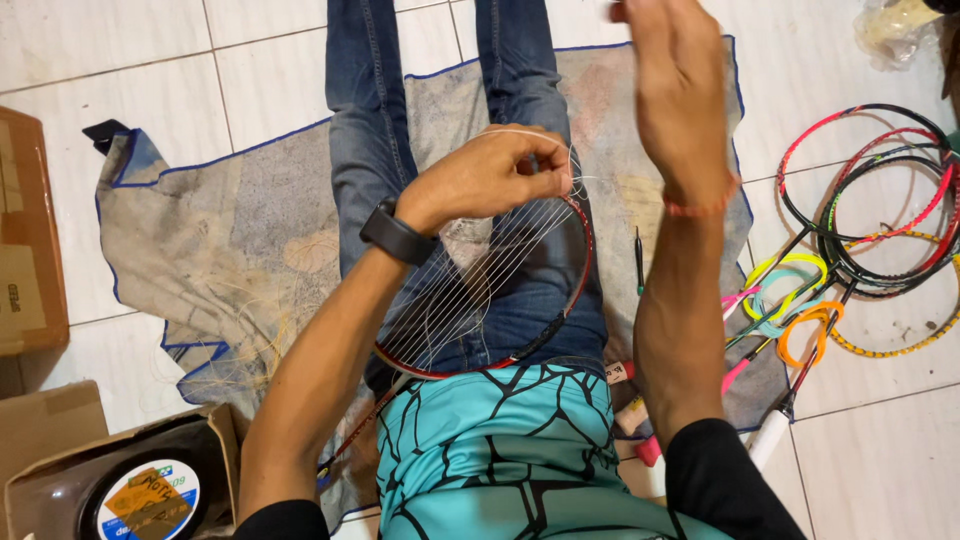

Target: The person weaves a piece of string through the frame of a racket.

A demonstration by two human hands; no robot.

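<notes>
**Racket across the lap, string drawn up taut**

- Red-and-black badminton racket frame (560, 330) lies across the person's lap, over blue jeans (370, 130); head toward the far side, shaft running near-left past the knee. Only the long strings are in, and only partly.
- Thin white racket string (500, 270) fans across the hoop and bunches at the far rim.
- Left hand (495, 180), black wristwatch (397, 235) on the wrist, pinches the string at the far rim, fingertips closed on it.
- Right hand (680, 90) is raised above the far right of the lap, fingers curled; its tips run out of the picture, so I cannot tell whether it grips the string's free end.
- Handling, as a judgement: the frame looks light and stiff but thin-walled, likely to warp under uneven pull; best braced at the rim beside the hole being worked. The string looks slick and springy, prone to kink; pinch it close to the frame.
- Around: worn grey floor mat with blue edging (200, 240) on white floor tiles (880, 460); pile of unstrung coloured racket frames (880, 210) right; dark slender awl-like tool (638, 260) on the mat; black string reel in a cardboard box (140, 490) near left.
</notes>
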